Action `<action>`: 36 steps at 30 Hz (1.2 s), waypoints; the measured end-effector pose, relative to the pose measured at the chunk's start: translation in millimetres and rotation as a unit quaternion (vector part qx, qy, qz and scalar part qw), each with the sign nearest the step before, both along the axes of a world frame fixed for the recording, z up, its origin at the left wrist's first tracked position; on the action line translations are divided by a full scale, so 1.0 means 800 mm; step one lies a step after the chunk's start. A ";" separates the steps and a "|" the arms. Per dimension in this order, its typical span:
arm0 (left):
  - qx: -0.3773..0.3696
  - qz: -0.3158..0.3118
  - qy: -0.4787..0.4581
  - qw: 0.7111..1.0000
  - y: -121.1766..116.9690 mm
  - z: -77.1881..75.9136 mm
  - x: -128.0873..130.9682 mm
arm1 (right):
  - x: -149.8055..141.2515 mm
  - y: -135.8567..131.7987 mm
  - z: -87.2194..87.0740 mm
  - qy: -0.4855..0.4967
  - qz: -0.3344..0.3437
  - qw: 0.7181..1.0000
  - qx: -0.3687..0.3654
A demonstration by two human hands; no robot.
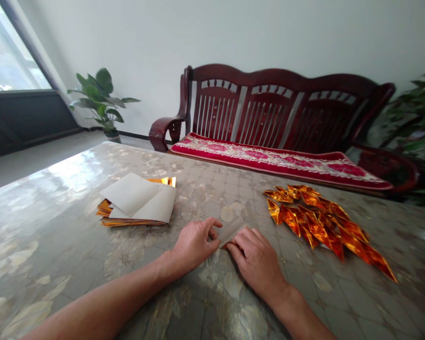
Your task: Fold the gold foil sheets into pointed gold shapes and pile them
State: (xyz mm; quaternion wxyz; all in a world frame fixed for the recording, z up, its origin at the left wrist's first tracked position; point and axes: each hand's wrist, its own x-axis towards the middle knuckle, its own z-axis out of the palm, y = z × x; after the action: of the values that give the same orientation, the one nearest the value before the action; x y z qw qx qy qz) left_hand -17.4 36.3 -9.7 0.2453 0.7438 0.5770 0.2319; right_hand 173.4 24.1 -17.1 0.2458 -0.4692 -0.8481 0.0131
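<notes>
Paper strip: a narrow, pale grey folded paper strip [233, 230] lies slantwise on the glossy, floral-patterned worktop [212, 309], between the two hands, a trace of orange showing by the right thumb
Right hand: the right hand [257, 257] has its thumb and fingers closed on the strip's near side
Left hand: the left hand [198, 238] is loosely curled at the strip's left end; the blur hides whether it grips or only steadies
Step in hand: apparently folding, with a crease being pressed or turned over
Next move: as judged here, it calls for aligned edges and even finger pressure along the crease
Foil pieces: pointed, shiny orange-gold foil pieces [313, 222] lie in rough rows to the right, well apart from the strip
Sheet pile: a loose pile of white-backed, orange-gold sheets [136, 194] sits to the left, beyond the left forearm
Past the worktop: a dark red slatted wooden bench [283, 75] bears a red floral cloth [255, 154]
</notes>
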 end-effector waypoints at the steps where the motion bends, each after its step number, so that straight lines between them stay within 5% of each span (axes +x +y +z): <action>1: -0.004 0.001 -0.003 1.000 0.000 0.001 0.000 | -0.001 0.001 0.000 -0.003 -0.003 1.000 -0.003; 36: -0.023 -0.031 0.005 0.999 0.000 0.006 -0.006 | -0.009 0.006 -0.005 -0.024 -0.045 0.998 -0.042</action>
State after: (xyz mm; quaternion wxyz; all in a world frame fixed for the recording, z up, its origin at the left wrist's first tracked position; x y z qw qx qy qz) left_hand -22.1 36.5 -4.8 0.2666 0.7567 0.5600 0.2069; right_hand 165.8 29.0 -20.9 0.2061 -0.5171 -0.8303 0.0268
